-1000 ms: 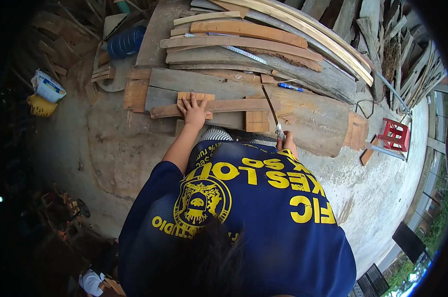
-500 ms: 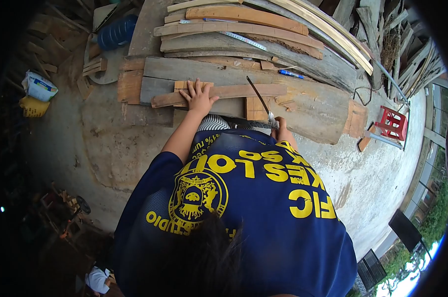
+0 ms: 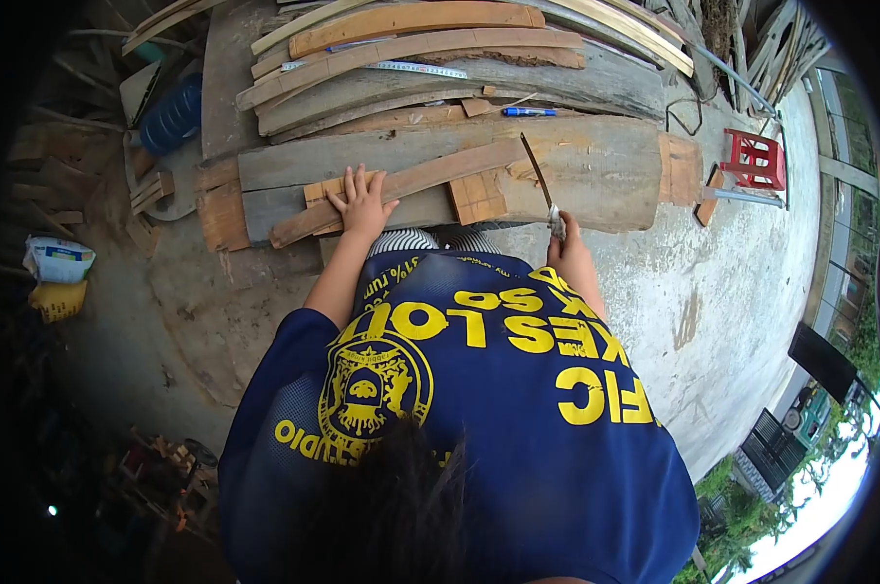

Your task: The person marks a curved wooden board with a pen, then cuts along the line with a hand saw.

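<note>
My left hand [image 3: 365, 206] lies flat with spread fingers on a long, slightly curved strip of wood [image 3: 425, 176], toward its left end. The strip slants across two short wood blocks: one, the left block [image 3: 317, 192], is partly under my hand, and the right block [image 3: 479, 198] sits nearer the middle. Gripped in my right hand [image 3: 571, 251] is a handsaw [image 3: 537, 173] with a narrow dark blade and a pale wrapped handle. Its blade points away from me, just past the strip's right end. Everything rests over a wide grey plank [image 3: 605, 185].
Beyond the plank lie curved wood strips [image 3: 411, 47], a tape measure [image 3: 415, 68] and a blue marker [image 3: 529, 112]. A red plastic stool [image 3: 754, 161] stands at right. A blue water jug [image 3: 171, 115] and sacks [image 3: 58, 277] are on the left.
The strip has swung, its right end now farther from me and its left end nearer. The saw has moved right, from across the strip to beyond its end. The camera view has shifted.
</note>
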Demonstrator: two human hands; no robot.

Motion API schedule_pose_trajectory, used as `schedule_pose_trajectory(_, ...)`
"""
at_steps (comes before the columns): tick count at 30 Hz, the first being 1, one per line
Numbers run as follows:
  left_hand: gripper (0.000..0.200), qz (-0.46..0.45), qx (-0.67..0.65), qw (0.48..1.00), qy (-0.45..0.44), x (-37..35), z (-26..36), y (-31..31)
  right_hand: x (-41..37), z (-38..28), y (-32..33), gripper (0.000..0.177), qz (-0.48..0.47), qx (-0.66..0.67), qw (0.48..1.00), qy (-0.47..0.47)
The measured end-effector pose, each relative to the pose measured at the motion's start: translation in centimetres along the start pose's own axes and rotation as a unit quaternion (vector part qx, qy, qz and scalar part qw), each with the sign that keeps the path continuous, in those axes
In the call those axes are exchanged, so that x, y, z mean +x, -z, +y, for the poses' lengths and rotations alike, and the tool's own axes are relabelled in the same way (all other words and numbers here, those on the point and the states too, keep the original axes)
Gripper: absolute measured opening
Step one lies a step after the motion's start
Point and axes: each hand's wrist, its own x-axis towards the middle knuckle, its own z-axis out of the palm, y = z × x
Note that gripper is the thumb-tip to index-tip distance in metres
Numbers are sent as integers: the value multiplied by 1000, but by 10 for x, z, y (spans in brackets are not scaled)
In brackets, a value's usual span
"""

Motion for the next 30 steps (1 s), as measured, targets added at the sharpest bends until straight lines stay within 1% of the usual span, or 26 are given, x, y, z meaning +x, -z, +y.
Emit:
schedule_pose_trajectory(1, 64, -1, 3, 1000, -6, 0, 2, 2, 0, 3, -2, 44, -4, 9, 1000, 0)
schedule_pose_trajectory(3, 61, -30, 38, 999, 16, 1, 5, 6, -1, 6, -6, 44, -5, 23, 1000, -3)
schedule_pose_trajectory(5, 60, -43, 43, 998, 13, 2, 7, 9, -3, 9, -9, 44, -25, 23, 999, -3)
schedule_pose_trajectory(7, 60, -54, 50, 997, 14, 4, 6, 10, -4, 10, -12, 45, -19, 18, 1000, -4)
schedule_pose_trajectory(9, 62, -92, 36, 995, 15, 6, 6, 15, -4, 11, -17, 47, -13, 15, 1000, -1)
schedule_pose_trajectory(10, 62, -87, 40, 995, 13, 7, 6, 18, -3, 12, -20, 49, -15, 15, 1000, -6)
schedule_pose_trajectory(13, 67, -158, 30, 987, 19, 9, 10, 30, -2, 14, -27, 51, -12, 26, 1000, 0)
schedule_pose_trajectory(15, 68, -157, 28, 987, 16, 9, 11, 31, -3, 10, -24, 49, -16, 51, 999, 8)
schedule_pose_trajectory(17, 70, -169, 31, 985, 16, 10, 9, 30, 0, 10, -23, 49, -9, 41, 999, 10)
schedule_pose_trajectory(20, 67, -136, 31, 990, 7, 7, 6, 23, 3, 4, -17, 49, -3, 19, 1000, -2)
schedule_pose_trajectory(21, 67, -134, 32, 990, 5, 5, 6, 21, 6, 4, -16, 49, 35, 53, 998, 9)
schedule_pose_trajectory(22, 66, -104, 18, 994, 2, 4, 5, 20, 8, 3, -13, 50, 75, 88, 993, 19)
schedule_pose_trajectory(23, 65, -74, 4, 997, -2, 3, 5, 18, 10, 1, -11, 50, 92, 100, 991, -6)
schedule_pose_trajectory(24, 65, -72, 6, 997, -9, 2, 6, 22, 13, 2, -10, 50, 98, 103, 990, -9)
schedule_pose_trajectory(26, 63, -59, -30, 998, -3, 1, 8, 29, 20, 8, -6, 49, 149, 113, 982, -4)
schedule_pose_trajectory(27, 63, -28, -42, 999, -8, 1, 9, 31, 23, 9, -2, 47, 136, 111, 984, -19)
schedule_pose_trajectory(28, 63, -27, -40, 999, -16, 5, 7, 34, 25, 10, 1, 47, 143, 114, 983, -24)
schedule_pose_trajectory(30, 62, -31, -57, 998, 0, 15, 4, 46, 29, 12, 7, 46, 125, 106, 985, -46)
